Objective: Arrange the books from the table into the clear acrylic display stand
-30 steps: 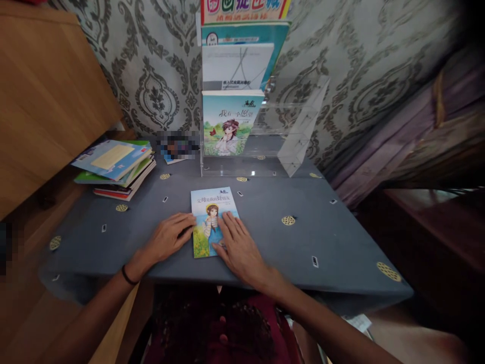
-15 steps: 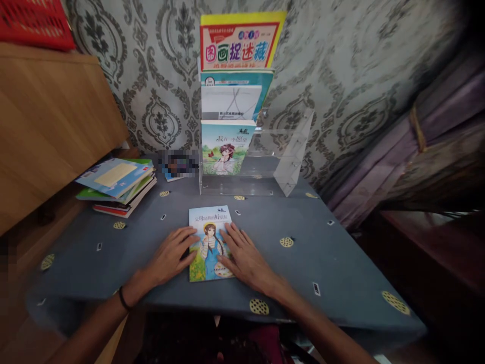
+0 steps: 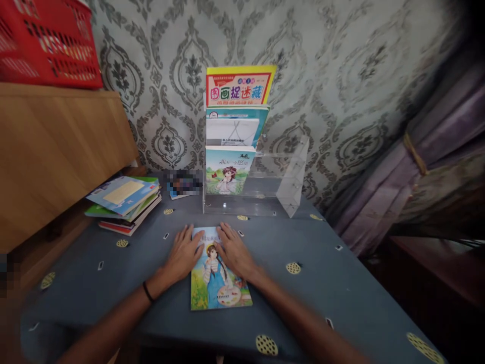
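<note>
A thin book [image 3: 215, 283] with a painted figure in blue overalls on its cover lies flat on the patterned tablecloth. My left hand [image 3: 184, 253] rests at the book's upper left edge, fingers spread, thumb over the cover. Across from it my right hand [image 3: 235, 253] lies on the upper right part with its fingers stretched out. Between them they hide part of the title. Behind the book stands a clear acrylic rack [image 3: 261, 202], its left side holding a book with a green-blue cover [image 3: 229, 172], a white booklet [image 3: 240, 131], a teal book [image 3: 261, 114] and a yellow-edged book [image 3: 240, 86].
Several books [image 3: 125, 199] are piled at the left, beside a wooden cabinet [image 3: 56, 151] that carries a red basket [image 3: 56, 45]. Left of the rack lies a blurred-out item [image 3: 185, 183]. A purple curtain [image 3: 397, 192] hangs at the right. The tablecloth [image 3: 322, 283] covers the table.
Both hands have slid forward along the book to its upper part, uncovering more of the lower cover. The camera view has tilted up, showing more wall and basket.
</note>
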A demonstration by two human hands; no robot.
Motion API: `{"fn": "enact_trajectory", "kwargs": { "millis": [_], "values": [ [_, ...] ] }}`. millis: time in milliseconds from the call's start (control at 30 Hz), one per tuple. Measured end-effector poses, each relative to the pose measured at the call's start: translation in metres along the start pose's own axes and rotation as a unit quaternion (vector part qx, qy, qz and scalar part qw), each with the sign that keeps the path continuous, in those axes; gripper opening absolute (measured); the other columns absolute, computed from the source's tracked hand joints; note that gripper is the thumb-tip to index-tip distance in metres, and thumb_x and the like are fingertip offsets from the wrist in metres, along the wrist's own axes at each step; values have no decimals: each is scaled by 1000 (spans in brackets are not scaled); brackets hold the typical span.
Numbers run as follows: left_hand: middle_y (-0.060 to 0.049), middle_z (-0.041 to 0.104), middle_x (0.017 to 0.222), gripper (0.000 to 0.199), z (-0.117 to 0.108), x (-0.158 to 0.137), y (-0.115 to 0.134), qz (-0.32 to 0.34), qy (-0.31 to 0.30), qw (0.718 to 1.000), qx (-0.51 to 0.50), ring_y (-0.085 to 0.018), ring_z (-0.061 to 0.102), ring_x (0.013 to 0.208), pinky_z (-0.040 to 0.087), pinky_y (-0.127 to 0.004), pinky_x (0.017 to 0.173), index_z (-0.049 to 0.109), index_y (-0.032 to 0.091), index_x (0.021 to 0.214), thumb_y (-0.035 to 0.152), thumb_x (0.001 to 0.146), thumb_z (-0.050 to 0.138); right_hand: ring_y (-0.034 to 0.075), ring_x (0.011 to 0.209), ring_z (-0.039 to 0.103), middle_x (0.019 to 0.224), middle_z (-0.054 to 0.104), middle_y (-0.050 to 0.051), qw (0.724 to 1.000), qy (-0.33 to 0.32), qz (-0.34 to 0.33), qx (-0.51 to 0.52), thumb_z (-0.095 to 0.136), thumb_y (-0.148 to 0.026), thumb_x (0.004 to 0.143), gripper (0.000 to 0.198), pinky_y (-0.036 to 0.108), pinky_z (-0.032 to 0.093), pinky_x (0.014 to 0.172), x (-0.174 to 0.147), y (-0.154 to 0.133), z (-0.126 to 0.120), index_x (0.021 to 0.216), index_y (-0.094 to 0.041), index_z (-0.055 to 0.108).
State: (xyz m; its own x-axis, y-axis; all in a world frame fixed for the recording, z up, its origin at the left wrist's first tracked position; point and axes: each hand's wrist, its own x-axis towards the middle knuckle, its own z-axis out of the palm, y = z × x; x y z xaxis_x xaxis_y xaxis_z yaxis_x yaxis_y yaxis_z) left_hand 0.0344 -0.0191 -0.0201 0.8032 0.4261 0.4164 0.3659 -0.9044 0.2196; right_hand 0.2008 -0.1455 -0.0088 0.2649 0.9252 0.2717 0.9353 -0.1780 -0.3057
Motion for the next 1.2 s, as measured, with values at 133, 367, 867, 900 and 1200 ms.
{"fn": "enact_trajectory", "kwargs": {
  "millis": [133,367,867,900,1200],
  "values": [
    [-22,52,144,40,6,2,8,-22,14,999,-22,-35,50,135,46,-60,106,54,17,135,23,96,46,33,144,41,151,48,22,1000,16,0,5,44,-30,99,49,53,39,116,-1,1,1,142,-7,54],
    [-15,49,145,44,9,8,5,-75,58,945,-314,-30,48,137,44,-52,111,56,22,130,18,86,56,33,141,46,149,53,18,997,76,-5,19,46,-29,98,45,53,44,113,-3,9,15,139,-14,57],
    [-10,77,82,25,-17,34,40,-456,19,537,-710,-24,75,70,62,-33,69,65,12,100,15,78,78,31,151,27,165,25,19,960,158,107,204,45,-40,100,58,50,32,121,-6,8,17,151,-12,42],
    [-10,77,80,24,-17,37,42,-452,24,537,-712,-24,75,69,62,-33,69,65,11,98,17,78,79,31,152,25,165,23,21,950,168,127,231,45,-43,100,63,51,31,121,-6,8,15,153,-9,37],
    [-14,78,84,55,-32,75,41,-336,95,579,-737,-31,76,86,62,-39,79,68,8,95,45,61,91,32,111,69,122,73,12,766,139,182,600,63,-67,84,61,50,52,102,-3,-6,-19,123,-21,63]
  ]
}}
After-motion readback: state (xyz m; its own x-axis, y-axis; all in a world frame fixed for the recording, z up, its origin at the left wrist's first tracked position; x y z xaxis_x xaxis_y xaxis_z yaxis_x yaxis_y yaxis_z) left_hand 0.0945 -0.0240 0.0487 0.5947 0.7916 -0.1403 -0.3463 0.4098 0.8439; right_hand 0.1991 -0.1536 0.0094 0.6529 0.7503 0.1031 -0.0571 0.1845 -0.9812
